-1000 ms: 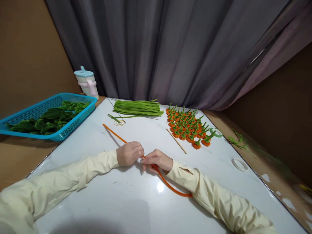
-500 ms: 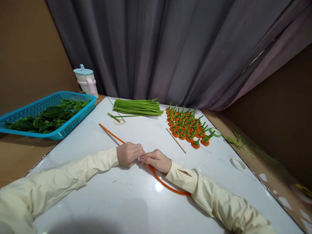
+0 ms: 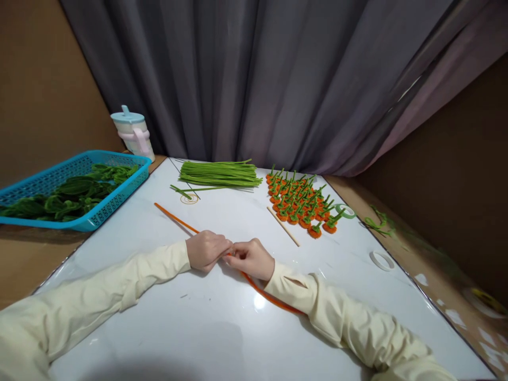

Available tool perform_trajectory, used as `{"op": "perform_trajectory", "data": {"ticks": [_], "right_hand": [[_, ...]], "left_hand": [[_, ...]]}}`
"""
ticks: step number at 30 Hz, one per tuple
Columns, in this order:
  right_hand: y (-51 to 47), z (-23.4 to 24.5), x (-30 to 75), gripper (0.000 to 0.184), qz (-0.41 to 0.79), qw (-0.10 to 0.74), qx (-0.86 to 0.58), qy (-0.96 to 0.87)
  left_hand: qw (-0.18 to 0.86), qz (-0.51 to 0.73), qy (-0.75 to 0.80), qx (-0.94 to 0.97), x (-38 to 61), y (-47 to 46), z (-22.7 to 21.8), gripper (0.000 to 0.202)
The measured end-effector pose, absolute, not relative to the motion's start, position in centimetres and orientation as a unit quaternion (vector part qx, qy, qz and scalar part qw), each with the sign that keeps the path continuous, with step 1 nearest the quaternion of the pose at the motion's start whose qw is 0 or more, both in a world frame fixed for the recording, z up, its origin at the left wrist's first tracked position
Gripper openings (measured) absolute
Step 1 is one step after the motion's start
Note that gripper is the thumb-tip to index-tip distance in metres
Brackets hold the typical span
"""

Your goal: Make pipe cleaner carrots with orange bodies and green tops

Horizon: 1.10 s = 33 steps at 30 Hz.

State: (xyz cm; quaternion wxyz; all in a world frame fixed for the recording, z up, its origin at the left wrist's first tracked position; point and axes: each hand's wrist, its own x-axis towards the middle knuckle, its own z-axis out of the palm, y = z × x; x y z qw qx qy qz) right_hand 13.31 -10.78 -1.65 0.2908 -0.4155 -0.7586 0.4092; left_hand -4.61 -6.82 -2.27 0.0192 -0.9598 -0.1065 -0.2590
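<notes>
An orange pipe cleaner [image 3: 174, 218] runs through both hands, one end sticking out to the upper left and the rest curving down to the right under my right sleeve. My left hand [image 3: 207, 250] is closed around it, fingers curled. Beside it, almost touching, my right hand [image 3: 254, 258] pinches the pipe cleaner between thumb and fingertips. The stretch between the hands is mostly covered by fingers, so whether it is one piece or more I cannot tell.
Behind lie green pipe cleaners [image 3: 218, 174] and orange flower heads with green stems [image 3: 297, 201]. A wooden stick [image 3: 283, 226], green tape roll [image 3: 346, 211] and white tape roll [image 3: 381, 261] are to the right. On the left stand a blue basket [image 3: 95, 218] of green leaves and a cup [image 3: 133, 132].
My right fingers have shifted slightly, with the index finger now more bent. Both hands stay together on the pipe cleaner. The whole view has moved a little.
</notes>
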Motion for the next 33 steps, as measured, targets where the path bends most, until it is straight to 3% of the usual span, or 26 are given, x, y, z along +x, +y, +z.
{"op": "perform_trajectory", "data": {"ticks": [4,7,13,19,22,24,29,33], "right_hand": [[-11.9,-2.0,12.8,0.026,0.244,0.287,-0.435,-0.818],[-12.1,-2.0,13.0,0.027,0.230,0.269,-0.422,-0.835],[-10.9,-1.4,13.9,0.034,0.404,0.244,-0.363,-0.803],[-11.0,-1.2,13.3,0.033,0.614,0.247,-0.364,-0.655],[-11.1,-1.2,13.1,0.033,0.637,0.237,-0.378,-0.629],[-11.1,-1.1,13.1,0.036,0.570,0.207,-0.383,-0.697],[-10.8,-0.1,13.7,0.033,0.187,0.116,-0.409,-0.886],[-10.7,0.4,14.2,0.026,0.063,0.080,-0.431,-0.897]], "left_hand": [[0.055,-0.260,-0.102,-0.959,-4.3,-6.8,-2.6,0.012],[0.076,-0.284,-0.090,-0.952,-4.2,-6.8,-2.5,0.011],[0.090,-0.302,-0.081,-0.946,-4.0,-6.8,-2.1,0.013],[0.075,-0.307,-0.104,-0.943,-4.0,-6.8,-2.7,0.014],[0.057,-0.285,-0.134,-0.947,-4.1,-6.8,-3.1,0.015],[0.051,-0.257,-0.154,-0.953,-4.1,-6.8,-3.3,0.013],[0.098,-0.236,-0.181,-0.950,-4.0,-6.8,-3.0,0.010],[0.140,-0.224,-0.182,-0.947,-3.7,-6.8,-2.8,0.018]]}}
